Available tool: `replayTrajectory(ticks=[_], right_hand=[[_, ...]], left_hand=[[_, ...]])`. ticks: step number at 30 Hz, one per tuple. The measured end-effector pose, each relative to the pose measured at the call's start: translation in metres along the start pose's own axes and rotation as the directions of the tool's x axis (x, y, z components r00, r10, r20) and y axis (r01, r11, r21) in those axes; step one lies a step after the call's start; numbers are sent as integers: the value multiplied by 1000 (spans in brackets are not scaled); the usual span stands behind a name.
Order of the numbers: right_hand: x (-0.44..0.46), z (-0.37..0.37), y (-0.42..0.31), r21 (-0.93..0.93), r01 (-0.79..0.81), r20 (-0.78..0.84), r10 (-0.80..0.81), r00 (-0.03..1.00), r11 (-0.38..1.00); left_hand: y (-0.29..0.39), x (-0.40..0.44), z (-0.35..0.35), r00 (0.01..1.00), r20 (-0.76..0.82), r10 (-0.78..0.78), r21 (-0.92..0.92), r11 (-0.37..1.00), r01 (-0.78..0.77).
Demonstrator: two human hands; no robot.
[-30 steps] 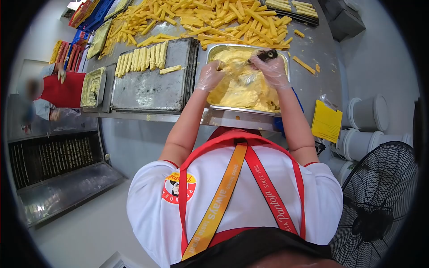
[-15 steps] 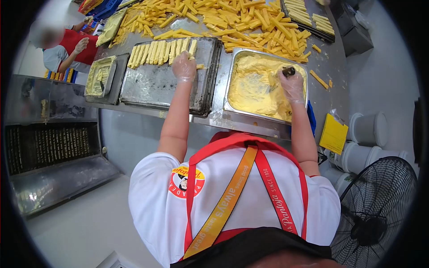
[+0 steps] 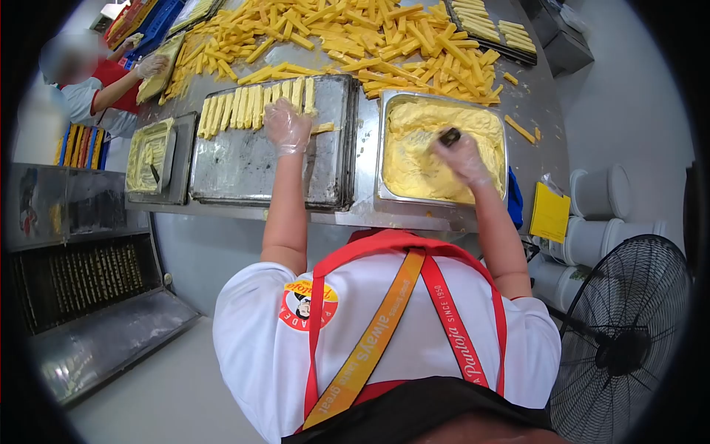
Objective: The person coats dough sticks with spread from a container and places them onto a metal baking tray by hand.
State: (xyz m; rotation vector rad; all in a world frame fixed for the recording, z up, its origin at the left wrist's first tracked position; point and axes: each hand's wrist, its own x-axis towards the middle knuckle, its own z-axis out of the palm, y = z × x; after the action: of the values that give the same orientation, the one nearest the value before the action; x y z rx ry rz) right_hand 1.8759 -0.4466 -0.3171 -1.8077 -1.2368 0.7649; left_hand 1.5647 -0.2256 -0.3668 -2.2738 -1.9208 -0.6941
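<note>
My gloved left hand (image 3: 288, 127) is over the dark baking tray (image 3: 259, 170), at the near ends of a row of cream-coated sticks (image 3: 238, 109). Its fingers are curled down and closed; their tips, and whatever they grip, are hidden. A bare yellow stick (image 3: 324, 128) lies crosswise just right of this hand. Over the metal pan (image 3: 382, 152) of pale yellow cream (image 3: 410, 174), my gloved right hand (image 3: 464, 161) closes around a dark-handled spatula (image 3: 449, 137). Motion blurs the fingers, and I cannot make out the blade clearly.
A big pile of yellow sticks (image 3: 399, 44) covers the table's far side. At left stands a smaller cream pan (image 3: 170, 152) with a black-handled tool (image 3: 154, 173). A co-worker (image 3: 111, 85) handles a tray (image 3: 161, 70) at far left. A fan (image 3: 621, 340) stands at right.
My right hand has moved left and nearer over the cream pan with the spatula. My left hand has shifted slightly left along the coated sticks. The co-worker's hand now touches the tray.
</note>
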Motion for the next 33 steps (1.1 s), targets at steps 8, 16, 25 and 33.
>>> replayTrajectory(ticks=[8, 16, 25, 33], right_hand=[[2, 3, -26, -278, 242, -96, -277, 956, 930], [37, -12, 13, -321, -3, -310, -102, 945, 947], [49, -22, 49, -37, -241, -210, 229, 951, 970], [12, -19, -26, -164, -87, 194, 119, 974, 983]], left_hand=[[56, 110, 19, 905, 42, 424, -40, 906, -422], [87, 179, 115, 646, 534, 545, 84, 726, -682], [88, 184, 102, 690, 547, 474, 99, 782, -615], [61, 185, 67, 823, -31, 568, -547, 679, -489]])
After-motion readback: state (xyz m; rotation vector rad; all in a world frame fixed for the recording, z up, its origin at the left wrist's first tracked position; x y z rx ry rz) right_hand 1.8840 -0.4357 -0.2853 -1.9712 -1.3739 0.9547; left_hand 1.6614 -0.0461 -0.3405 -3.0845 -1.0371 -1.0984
